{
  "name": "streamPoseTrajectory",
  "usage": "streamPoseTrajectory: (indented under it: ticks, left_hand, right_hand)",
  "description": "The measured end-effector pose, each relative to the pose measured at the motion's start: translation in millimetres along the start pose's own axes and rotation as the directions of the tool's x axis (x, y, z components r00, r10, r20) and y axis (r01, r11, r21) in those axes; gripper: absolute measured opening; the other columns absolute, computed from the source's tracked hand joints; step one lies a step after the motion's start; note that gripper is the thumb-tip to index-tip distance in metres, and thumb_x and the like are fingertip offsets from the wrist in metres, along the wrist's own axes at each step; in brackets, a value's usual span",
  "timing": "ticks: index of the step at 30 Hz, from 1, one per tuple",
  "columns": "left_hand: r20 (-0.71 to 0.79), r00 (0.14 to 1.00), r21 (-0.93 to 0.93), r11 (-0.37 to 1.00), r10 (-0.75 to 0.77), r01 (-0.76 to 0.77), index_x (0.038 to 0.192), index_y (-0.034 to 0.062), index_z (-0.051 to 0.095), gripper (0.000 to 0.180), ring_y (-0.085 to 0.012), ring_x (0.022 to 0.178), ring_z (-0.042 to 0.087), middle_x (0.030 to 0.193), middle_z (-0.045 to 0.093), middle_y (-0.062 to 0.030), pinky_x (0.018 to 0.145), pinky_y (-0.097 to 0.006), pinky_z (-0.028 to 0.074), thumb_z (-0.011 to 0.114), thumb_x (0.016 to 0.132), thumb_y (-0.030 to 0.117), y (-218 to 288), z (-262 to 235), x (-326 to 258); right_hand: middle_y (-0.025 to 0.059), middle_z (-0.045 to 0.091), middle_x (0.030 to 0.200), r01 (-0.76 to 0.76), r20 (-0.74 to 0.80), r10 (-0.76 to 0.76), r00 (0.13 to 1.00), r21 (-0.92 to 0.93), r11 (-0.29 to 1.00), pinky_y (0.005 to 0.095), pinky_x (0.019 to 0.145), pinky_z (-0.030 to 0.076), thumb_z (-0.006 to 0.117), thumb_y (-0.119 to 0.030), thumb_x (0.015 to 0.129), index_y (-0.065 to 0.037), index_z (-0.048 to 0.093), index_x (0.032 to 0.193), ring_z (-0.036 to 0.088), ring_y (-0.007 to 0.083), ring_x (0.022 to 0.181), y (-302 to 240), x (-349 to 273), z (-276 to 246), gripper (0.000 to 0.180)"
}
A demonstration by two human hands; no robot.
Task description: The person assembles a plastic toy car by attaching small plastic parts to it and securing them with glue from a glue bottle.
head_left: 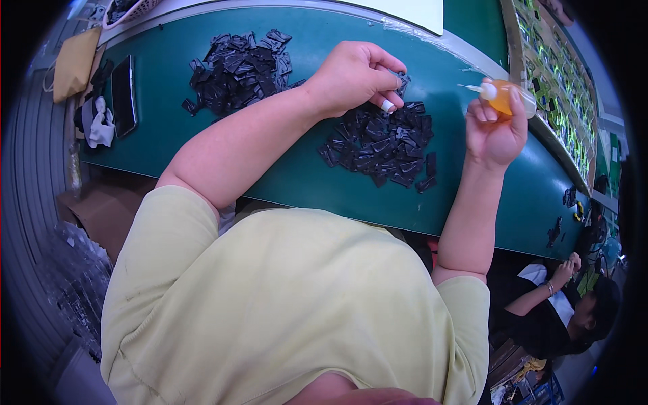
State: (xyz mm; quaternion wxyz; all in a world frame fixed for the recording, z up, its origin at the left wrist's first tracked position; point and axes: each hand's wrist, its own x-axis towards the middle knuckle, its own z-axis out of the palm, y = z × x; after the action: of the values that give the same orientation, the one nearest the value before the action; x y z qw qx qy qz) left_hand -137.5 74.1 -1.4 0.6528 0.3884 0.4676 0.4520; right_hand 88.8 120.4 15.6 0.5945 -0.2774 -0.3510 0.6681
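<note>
Above the green table (297, 172), I had the left hand (352, 77) pinching a small dark plastic piece (403, 82); the right hand (498, 140) gripped an orange translucent bottle (502, 96), its thin tip (475, 88) pointing left.

The green table (287, 172) holds two heaps (239, 71) — small black pieces (381, 145).

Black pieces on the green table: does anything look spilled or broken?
I see nothing spilled or broken. A few black pieces stray at the lower right of the right pile, looking a bit untidy.
</note>
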Motion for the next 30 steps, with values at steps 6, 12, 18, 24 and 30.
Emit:
streamPoseTrajectory:
  ticks: [6,12,18,24,30]
  left_hand:
    - [-0.048,0.999,-0.051,0.999,-0.011,0.008,0.106,-0.0108,0.056,0.027,-0.0193,0.068,0.067,0.084,0.063,-0.0157,0.059,-0.026,0.056,0.061,0.083,0.0,3.2,3.8,14.2]
    - [-0.266,0.951,0.315,0.947,0.155,-0.066,0.095,-0.0093,0.059,0.016,-0.0166,0.063,0.065,0.079,0.064,-0.0137,0.053,-0.025,0.053,0.061,0.082,0.0,39.4,17.7,93.3]
    - [-0.334,0.907,0.735,0.673,0.255,0.081,0.091,-0.0009,0.064,0.022,-0.0123,0.054,0.062,0.063,0.062,-0.0077,0.047,-0.025,0.048,0.06,0.087,0.021,54.3,15.5,97.1]
    - [0.091,0.978,0.533,0.838,-0.19,0.113,0.084,0.0044,0.064,0.022,-0.0102,0.05,0.057,0.065,0.061,-0.0033,0.04,-0.023,0.042,0.064,0.086,0.027,44.6,-5.3,-113.2]
    - [-0.586,0.81,0.764,0.332,0.0,0.553,0.114,0.0011,0.059,0.04,-0.0252,0.096,0.062,0.104,0.064,-0.0161,0.083,-0.038,0.049,0.061,0.087,0.03,-110.1,-69.4,-274.7]
  right_hand:
    - [0.0144,0.061,0.088,-0.067,-0.055,0.097,0.994,0.404,0.912,0.022,0.05,0.038,0.055,-0.018,0.087,-0.001,0.056,0.094,0.046,0.0104,0.054,-12.1,6.1,-24.6,0.018]
    - [0.0109,0.06,0.083,-0.066,-0.103,0.114,0.988,0.383,0.922,0.0227,0.05,0.039,0.06,-0.019,0.085,-0.004,0.055,0.092,0.047,0.0108,0.056,-9.2,15.5,-30.9,0.018]
    - [0.0056,0.058,0.082,-0.06,-0.213,0.135,0.968,0.326,0.943,0.0237,0.052,0.039,0.06,-0.019,0.085,-0.006,0.055,0.093,0.048,0.0115,0.057,-5.9,16.9,-27.0,0.017]
    - [0.0048,0.058,0.079,-0.073,-0.2,0.154,0.968,0.362,0.929,0.0237,0.05,0.039,0.059,-0.019,0.086,-0.006,0.056,0.093,0.048,0.011,0.055,-1.1,21.1,-39.0,0.015]
    - [0.0057,0.059,0.077,-0.116,-0.115,0.169,0.979,0.364,0.924,0.0235,0.049,0.041,0.058,-0.02,0.088,-0.006,0.057,0.089,0.049,0.0119,0.055,-2.9,19.0,-41.7,0.014]
